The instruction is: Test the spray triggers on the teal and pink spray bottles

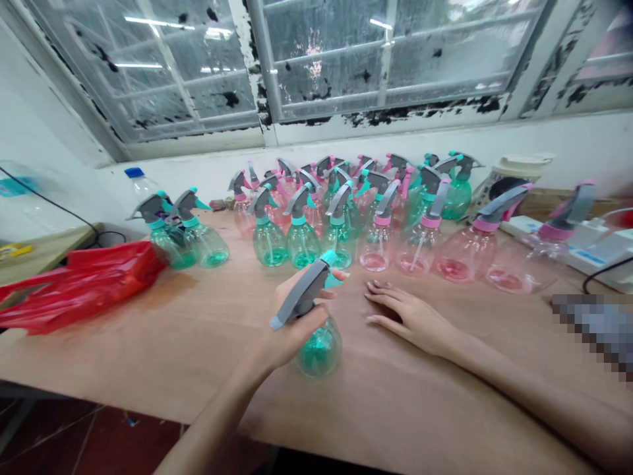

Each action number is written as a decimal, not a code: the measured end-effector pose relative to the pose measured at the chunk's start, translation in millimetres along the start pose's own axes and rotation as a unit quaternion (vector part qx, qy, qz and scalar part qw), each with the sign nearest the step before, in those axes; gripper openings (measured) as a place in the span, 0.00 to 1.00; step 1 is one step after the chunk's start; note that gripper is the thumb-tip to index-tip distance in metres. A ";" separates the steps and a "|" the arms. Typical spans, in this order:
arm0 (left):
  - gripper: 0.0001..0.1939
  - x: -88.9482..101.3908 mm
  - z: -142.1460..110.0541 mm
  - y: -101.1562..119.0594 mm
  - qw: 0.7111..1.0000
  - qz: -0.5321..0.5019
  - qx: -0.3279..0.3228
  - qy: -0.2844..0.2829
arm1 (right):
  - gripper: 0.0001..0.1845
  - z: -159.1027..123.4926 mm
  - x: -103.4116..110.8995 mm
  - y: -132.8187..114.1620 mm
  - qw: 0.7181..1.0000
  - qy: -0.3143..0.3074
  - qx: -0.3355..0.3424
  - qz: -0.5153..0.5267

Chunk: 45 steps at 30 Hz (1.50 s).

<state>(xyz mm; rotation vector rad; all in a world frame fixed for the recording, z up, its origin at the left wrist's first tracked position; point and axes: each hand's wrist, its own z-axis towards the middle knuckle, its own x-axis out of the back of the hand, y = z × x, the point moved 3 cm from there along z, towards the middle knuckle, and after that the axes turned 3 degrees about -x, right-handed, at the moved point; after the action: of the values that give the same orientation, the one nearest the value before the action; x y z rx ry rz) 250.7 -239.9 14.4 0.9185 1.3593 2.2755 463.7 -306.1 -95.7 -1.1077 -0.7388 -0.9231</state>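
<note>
A green spray bottle with a grey trigger head and teal nozzle is near the table's front, in my left hand. The fingers wrap round its neck, just under the spray head. To its right, my right hand lies palm down on the brown tabletop with fingers stretched out, holding nothing. Beyond both hands stands a row of spray bottles, among them a green spray bottle and a pink spray bottle. Several more crowd behind them against the wall.
Two green spray bottles stand apart at left beside a red plastic bag. A clear bottle with a blue cap is behind them. At right are a white power strip, a black cable and a pixelated patch. A window rises behind.
</note>
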 end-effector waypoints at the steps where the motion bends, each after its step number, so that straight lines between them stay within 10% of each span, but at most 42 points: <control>1: 0.15 0.3 -0.2 -1.3 1.000 0.006 0.002 0.009 | 0.27 0.0 -0.1 0.0 1.000 -0.003 0.000 -0.001; 45: 0.21 -2.6 1.9 -1.0 0.998 -0.047 -0.025 -0.024 | 0.23 -0.2 -2.4 6.3 1.000 -0.006 -0.001 0.012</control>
<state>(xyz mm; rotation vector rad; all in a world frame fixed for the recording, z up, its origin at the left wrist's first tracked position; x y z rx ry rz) 253.8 -239.7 13.2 0.8695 1.2909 2.1936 468.3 -304.6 -100.4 -1.1215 -0.7332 -0.8983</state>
